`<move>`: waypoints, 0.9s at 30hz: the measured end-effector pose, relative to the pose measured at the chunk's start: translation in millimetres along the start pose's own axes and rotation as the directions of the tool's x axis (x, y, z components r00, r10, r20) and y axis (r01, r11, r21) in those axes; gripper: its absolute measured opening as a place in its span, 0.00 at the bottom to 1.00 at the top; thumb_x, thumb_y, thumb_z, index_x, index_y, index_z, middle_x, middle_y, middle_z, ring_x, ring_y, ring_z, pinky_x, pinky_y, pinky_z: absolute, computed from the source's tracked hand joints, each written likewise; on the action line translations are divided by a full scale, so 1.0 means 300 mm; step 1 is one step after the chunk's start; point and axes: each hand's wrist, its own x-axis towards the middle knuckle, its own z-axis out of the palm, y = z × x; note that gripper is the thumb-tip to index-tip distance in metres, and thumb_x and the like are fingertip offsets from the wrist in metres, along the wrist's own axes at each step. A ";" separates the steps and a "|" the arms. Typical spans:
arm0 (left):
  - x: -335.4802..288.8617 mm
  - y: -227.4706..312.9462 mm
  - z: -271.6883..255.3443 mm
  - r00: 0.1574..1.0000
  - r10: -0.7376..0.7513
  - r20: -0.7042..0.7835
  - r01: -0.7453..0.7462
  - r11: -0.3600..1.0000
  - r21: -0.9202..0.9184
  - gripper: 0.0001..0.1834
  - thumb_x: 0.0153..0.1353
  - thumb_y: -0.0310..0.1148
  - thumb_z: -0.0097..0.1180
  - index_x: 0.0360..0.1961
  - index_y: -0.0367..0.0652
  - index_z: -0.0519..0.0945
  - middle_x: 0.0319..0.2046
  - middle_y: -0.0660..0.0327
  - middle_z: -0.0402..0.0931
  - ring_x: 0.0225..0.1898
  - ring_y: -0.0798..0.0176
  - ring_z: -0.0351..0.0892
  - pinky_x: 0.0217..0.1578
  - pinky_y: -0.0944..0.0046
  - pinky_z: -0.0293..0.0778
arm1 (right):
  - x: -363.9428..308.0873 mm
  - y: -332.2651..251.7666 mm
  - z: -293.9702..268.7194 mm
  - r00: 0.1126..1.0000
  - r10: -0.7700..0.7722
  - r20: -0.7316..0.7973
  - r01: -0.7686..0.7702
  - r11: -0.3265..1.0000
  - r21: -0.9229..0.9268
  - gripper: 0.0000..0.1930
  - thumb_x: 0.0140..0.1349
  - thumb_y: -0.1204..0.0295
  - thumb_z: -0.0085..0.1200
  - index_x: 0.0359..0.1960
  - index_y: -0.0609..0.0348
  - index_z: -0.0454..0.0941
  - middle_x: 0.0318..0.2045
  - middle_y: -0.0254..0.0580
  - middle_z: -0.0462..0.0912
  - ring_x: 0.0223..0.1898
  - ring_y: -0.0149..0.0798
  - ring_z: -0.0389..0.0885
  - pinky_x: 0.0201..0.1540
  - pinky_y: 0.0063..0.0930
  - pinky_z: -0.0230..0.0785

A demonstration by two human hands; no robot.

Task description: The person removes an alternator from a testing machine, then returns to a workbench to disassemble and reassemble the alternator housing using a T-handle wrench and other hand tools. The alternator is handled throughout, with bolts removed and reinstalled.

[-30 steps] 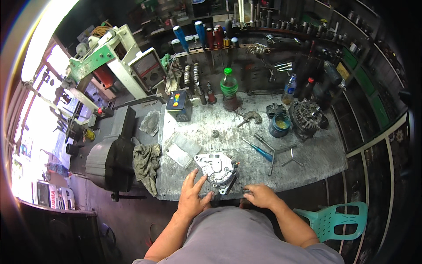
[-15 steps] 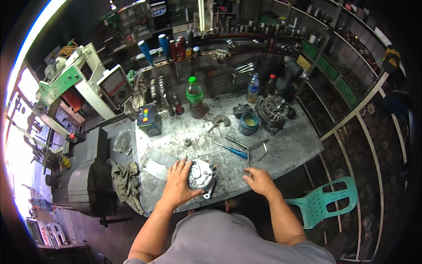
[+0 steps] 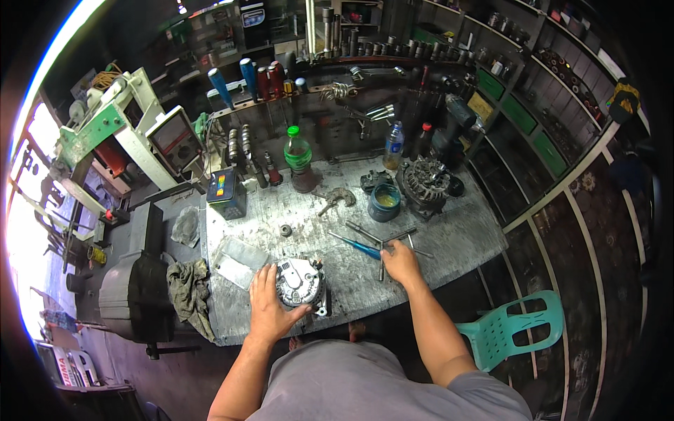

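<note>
A round silver alternator (image 3: 300, 279) lies near the front edge of the bench. My left hand (image 3: 272, 305) rests against its left side, fingers spread and thumb along the near edge. Farther right, my right hand (image 3: 401, 263) has its fingers closed on the shaft of a three-way wrench (image 3: 366, 233), just below the hub. A blue-handled screwdriver (image 3: 361, 247) lies beside that wrench, its handle end close to my fingertips. Another small three-way wrench (image 3: 420, 252) is partly hidden behind the hand.
A larger alternator (image 3: 425, 188), a blue tub (image 3: 384, 203), bottles (image 3: 300, 165) and a dark box (image 3: 227, 195) stand farther back on the bench (image 3: 456, 245). A clear plastic bag (image 3: 239, 263) and a cloth (image 3: 188, 291) lie left. A green chair (image 3: 519, 330) stands right.
My right hand has moved forward from the lower end of the three-way wrench to near its hub. My left hand stays on the alternator. The view has shifted slightly.
</note>
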 end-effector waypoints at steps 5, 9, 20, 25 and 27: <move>-0.113 -0.065 -0.045 0.992 -0.066 -0.107 0.056 0.994 -0.096 0.59 0.51 0.36 0.85 0.81 0.37 0.64 0.81 0.40 0.62 0.82 0.34 0.60 0.82 0.41 0.58 | 0.113 0.069 -0.048 0.990 -0.090 -0.112 0.079 0.992 -0.098 0.15 0.72 0.67 0.64 0.55 0.60 0.89 0.47 0.60 0.92 0.52 0.64 0.90 0.57 0.53 0.81; -0.243 -0.138 -0.057 0.954 -0.188 -0.234 0.158 0.977 -0.143 0.44 0.55 0.26 0.78 0.74 0.36 0.73 0.71 0.41 0.75 0.73 0.37 0.74 0.75 0.45 0.68 | 0.152 0.236 -0.141 0.995 -0.027 -0.095 -0.001 0.960 -0.282 0.18 0.68 0.74 0.57 0.58 0.55 0.89 0.57 0.56 0.88 0.60 0.62 0.86 0.63 0.55 0.79; -0.307 -0.173 -0.045 0.927 -0.246 -0.284 0.163 0.944 -0.287 0.25 0.60 0.24 0.74 0.59 0.37 0.84 0.39 0.55 0.86 0.37 0.57 0.85 0.43 0.58 0.81 | 0.101 0.311 -0.082 0.989 -0.143 -0.031 0.114 0.887 -0.447 0.12 0.62 0.79 0.60 0.47 0.63 0.84 0.52 0.59 0.87 0.58 0.66 0.84 0.63 0.59 0.75; -0.180 -0.065 -0.072 0.951 -0.021 -0.307 -0.033 0.984 -0.172 0.35 0.57 0.26 0.75 0.67 0.37 0.79 0.62 0.45 0.80 0.66 0.40 0.79 0.68 0.46 0.74 | 0.023 0.311 -0.149 0.994 0.043 -0.100 -0.061 0.980 -0.191 0.14 0.63 0.73 0.58 0.47 0.69 0.84 0.49 0.69 0.88 0.53 0.71 0.86 0.59 0.60 0.78; -0.115 -0.008 -0.058 0.984 -0.014 -0.180 -0.016 0.986 -0.163 0.48 0.55 0.35 0.81 0.75 0.37 0.71 0.75 0.40 0.67 0.77 0.34 0.66 0.77 0.41 0.63 | -0.008 0.314 -0.158 0.986 0.090 -0.141 -0.094 0.995 -0.020 0.16 0.64 0.71 0.59 0.50 0.68 0.85 0.49 0.70 0.88 0.53 0.71 0.86 0.59 0.60 0.78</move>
